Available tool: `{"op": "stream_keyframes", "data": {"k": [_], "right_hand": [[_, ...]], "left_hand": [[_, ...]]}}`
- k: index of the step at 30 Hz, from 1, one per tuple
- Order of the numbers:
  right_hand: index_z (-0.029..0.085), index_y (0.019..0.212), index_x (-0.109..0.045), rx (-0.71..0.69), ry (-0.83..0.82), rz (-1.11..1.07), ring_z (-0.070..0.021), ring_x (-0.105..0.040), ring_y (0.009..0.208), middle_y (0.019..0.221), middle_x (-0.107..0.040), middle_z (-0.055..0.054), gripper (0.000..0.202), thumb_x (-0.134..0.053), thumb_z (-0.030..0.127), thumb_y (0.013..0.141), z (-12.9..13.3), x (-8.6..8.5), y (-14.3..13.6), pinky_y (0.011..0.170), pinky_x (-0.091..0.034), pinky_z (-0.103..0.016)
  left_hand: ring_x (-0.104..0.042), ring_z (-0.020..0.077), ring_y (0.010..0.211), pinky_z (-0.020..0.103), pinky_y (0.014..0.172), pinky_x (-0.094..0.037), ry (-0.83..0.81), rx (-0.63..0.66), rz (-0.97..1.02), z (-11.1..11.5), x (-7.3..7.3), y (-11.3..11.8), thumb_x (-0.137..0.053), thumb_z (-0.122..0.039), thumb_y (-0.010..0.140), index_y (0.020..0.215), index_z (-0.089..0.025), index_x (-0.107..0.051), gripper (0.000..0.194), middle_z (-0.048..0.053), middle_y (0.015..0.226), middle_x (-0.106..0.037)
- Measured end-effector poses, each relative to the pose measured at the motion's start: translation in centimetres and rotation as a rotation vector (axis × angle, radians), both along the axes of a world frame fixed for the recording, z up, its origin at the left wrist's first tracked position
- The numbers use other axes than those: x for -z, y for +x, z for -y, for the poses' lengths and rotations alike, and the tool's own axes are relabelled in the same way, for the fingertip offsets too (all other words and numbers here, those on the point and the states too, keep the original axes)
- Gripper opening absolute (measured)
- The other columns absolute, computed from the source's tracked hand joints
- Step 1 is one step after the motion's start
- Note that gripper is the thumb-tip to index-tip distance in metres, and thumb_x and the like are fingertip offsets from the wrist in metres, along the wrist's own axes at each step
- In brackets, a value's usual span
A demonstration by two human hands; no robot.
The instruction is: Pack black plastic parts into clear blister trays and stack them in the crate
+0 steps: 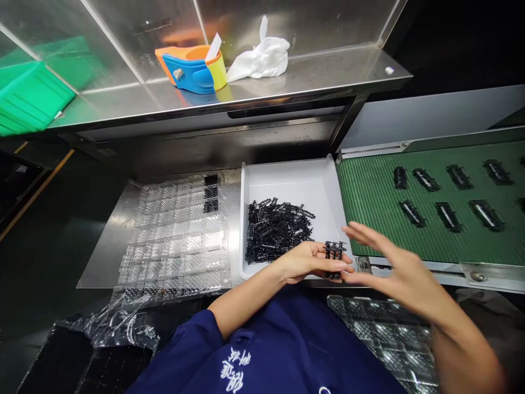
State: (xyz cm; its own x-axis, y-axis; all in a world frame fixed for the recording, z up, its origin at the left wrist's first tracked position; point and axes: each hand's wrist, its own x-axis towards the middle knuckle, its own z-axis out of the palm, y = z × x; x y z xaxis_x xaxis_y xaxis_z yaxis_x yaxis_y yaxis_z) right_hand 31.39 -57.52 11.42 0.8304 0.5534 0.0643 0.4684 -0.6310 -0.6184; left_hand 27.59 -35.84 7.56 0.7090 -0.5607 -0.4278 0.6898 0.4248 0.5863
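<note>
My left hand (pixel 305 261) is closed on several small black plastic parts (pixel 334 251), held side by side above the front right corner of a white bin (pixel 289 172). Beside them, my right hand (pixel 383 260) has its thumb and fingers spread apart, with nothing visible between them; its thumb is close to the left fingertips. A heap of loose black plastic parts (pixel 279 230) lies in the front of the bin. Left of the bin, a clear plastic tray (pixel 176 235) with many pockets holds black parts (pixel 211 194) in its far right column.
To the right, a green conveyor belt (pixel 369 219) carries two rows of black pieces (pixel 449 216). A metal shelf (pixel 328 71) at the back bears a tape dispenser (pixel 192 71), a white cloth or bag (pixel 264 57) and a green bin (pixel 33 98). More clear trays (pixel 389 339) are at lower right.
</note>
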Motion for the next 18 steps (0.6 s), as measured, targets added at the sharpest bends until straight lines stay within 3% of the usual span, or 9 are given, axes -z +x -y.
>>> {"op": "stream_keyframes", "data": {"k": [3, 5, 7, 9, 13, 18], "right_hand": [[0.027, 0.138, -0.055, 0.278, -0.126, 0.128, -0.0380, -0.067, 0.110, 0.126, -0.068, -0.014, 0.063, -0.061, 0.063, 0.087, 2.1, -0.1, 2.5, 0.094, -0.055, -0.054], [0.029, 0.143, -0.049, 0.205, -0.159, 0.123, -0.0381, -0.065, 0.115, 0.134, -0.063, -0.014, 0.069, -0.063, 0.064, 0.085, 2.3, -0.1, 2.8, 0.097, -0.054, -0.052], [0.031, 0.153, -0.034, -0.014, -0.100, 0.074, -0.0361, -0.059, 0.125, 0.147, -0.054, -0.012, 0.085, -0.067, 0.064, 0.083, 1.1, 0.1, 1.9, 0.102, -0.053, -0.050], [0.030, 0.159, -0.022, -0.138, -0.035, 0.095, -0.0344, -0.053, 0.133, 0.153, -0.047, -0.012, 0.094, -0.068, 0.062, 0.083, -0.8, 0.5, 0.4, 0.106, -0.050, -0.050], [0.032, 0.161, -0.015, -0.125, 0.041, 0.130, -0.0289, -0.056, 0.131, 0.146, -0.055, -0.010, 0.089, -0.065, 0.052, 0.090, -4.0, 1.1, -1.8, 0.106, -0.051, -0.045], [0.033, 0.161, -0.015, -0.047, 0.065, 0.053, -0.0304, -0.060, 0.127, 0.145, -0.057, -0.010, 0.089, -0.065, 0.052, 0.090, -4.9, 0.5, -2.7, 0.102, -0.055, -0.047]], "left_hand": [[-0.069, 0.0159, 0.081, 0.035, 0.088, -0.050, 0.068, -0.100, 0.021, 0.3, -0.1, 0.2, -0.097, -0.039, 0.049, 0.092, -0.012, -0.073, 0.056, 0.007, 0.089, -0.074], [-0.069, 0.0165, 0.080, 0.037, 0.091, -0.049, 0.084, -0.145, 0.017, 0.3, -0.1, 0.4, -0.096, -0.040, 0.048, 0.091, -0.012, -0.073, 0.057, 0.007, 0.089, -0.074], [-0.069, 0.0171, 0.080, 0.039, 0.093, -0.049, 0.063, -0.156, 0.014, 0.1, -0.2, 0.5, -0.096, -0.041, 0.047, 0.092, -0.012, -0.073, 0.058, 0.007, 0.089, -0.074], [-0.069, 0.0178, 0.081, 0.039, 0.092, -0.049, 0.045, -0.149, 0.022, -0.2, -0.3, 0.6, -0.096, -0.042, 0.047, 0.093, -0.012, -0.074, 0.059, 0.007, 0.090, -0.074], [-0.070, 0.0194, 0.085, 0.034, 0.083, -0.051, 0.031, -0.099, 0.043, -1.1, -0.5, 0.3, -0.095, -0.043, 0.051, 0.099, -0.012, -0.074, 0.061, 0.010, 0.097, -0.075], [-0.071, 0.0202, 0.089, 0.030, 0.077, -0.052, -0.010, -0.058, 0.030, -2.2, -0.5, -0.3, -0.095, -0.047, 0.051, 0.106, -0.012, -0.074, 0.069, 0.014, 0.107, -0.074]]}}
